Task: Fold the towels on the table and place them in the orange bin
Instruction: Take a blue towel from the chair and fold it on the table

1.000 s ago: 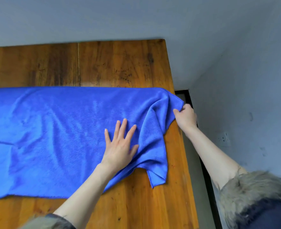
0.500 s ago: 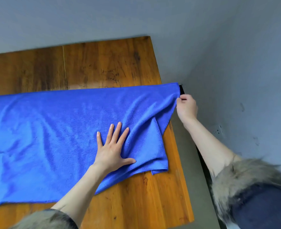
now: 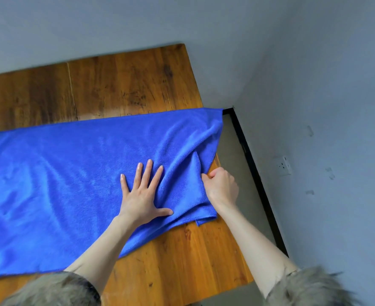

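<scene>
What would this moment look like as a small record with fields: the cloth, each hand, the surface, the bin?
cloth: blue towel, spread across the table, bunched at its right end, far right corner past the table edge
left hand: left hand pressed flat on the towel, fingers spread
right hand: right hand with its grip curled round the towel's right edge
surface: wooden table, set against a grey wall
folding: not yet folded
orange bin: not in view
</scene>
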`<state>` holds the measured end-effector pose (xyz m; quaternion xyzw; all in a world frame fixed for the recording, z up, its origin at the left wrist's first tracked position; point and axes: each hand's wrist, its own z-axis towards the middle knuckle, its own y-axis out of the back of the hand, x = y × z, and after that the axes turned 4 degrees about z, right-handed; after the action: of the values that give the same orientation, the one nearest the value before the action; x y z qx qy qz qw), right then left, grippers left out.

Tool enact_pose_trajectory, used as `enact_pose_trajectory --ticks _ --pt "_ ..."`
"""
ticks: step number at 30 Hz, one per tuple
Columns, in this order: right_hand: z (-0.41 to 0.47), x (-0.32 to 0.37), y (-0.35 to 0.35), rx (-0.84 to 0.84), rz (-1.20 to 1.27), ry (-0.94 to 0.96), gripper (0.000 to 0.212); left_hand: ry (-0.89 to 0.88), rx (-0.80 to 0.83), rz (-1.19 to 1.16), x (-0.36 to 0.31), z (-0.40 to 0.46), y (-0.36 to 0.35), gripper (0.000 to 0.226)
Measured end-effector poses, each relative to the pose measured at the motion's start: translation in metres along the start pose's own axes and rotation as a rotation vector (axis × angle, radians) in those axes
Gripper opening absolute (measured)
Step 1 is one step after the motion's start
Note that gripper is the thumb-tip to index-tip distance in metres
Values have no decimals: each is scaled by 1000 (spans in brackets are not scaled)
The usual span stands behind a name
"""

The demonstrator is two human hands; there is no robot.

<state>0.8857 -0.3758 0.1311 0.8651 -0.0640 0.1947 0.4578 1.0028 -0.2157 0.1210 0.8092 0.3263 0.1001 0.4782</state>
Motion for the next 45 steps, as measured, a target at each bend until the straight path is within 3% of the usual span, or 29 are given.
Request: enact_pose_trajectory --ticks 5,9,12,18,21,24,27,32,35,37,40,42,45 --pt "4 8 1 2 42 -16 28 -1 -4 14 -1 1 0 126" --pt "13 0 15 22 77 -51 18 -3 -18 0 -1 2 -1 127" --pt "25 -21 36 -13 114 -96 27 -3 -25 14 -1 1 0 127" --pt "37 -45 59 69 343 -17 8 -16 -154 42 -15 -11 -1 126" --pt "33 -44 59 177 513 -24 24 -151 -345 34 -32 -23 -12 105" --pt "25 -46 60 394 615 -96 29 -296 -372 39 -53 -34 -25 83" --pt "14 -53 63 439 427 -4 33 -307 -261 106 -61 -40 -38 87" --pt "1 -71 69 332 52 171 43 -274 -202 161 -60 -37 -39 106" --pt "-3 -75 70 272 -108 227 52 -271 -161 123 -62 -39 -38 105" --pt "-5 -73 72 279 -117 224 51 -280 -185 57 -67 -42 -39 87" --pt "-11 -61 75 356 131 128 41 -340 -276 -150 -76 -47 -44 46" --pt "-17 -50 73 407 342 30 33 -335 -280 -361 -85 -53 -40 43" --pt "-23 -36 65 463 517 -60 28 -168 -149 -697 -100 -65 -25 56"
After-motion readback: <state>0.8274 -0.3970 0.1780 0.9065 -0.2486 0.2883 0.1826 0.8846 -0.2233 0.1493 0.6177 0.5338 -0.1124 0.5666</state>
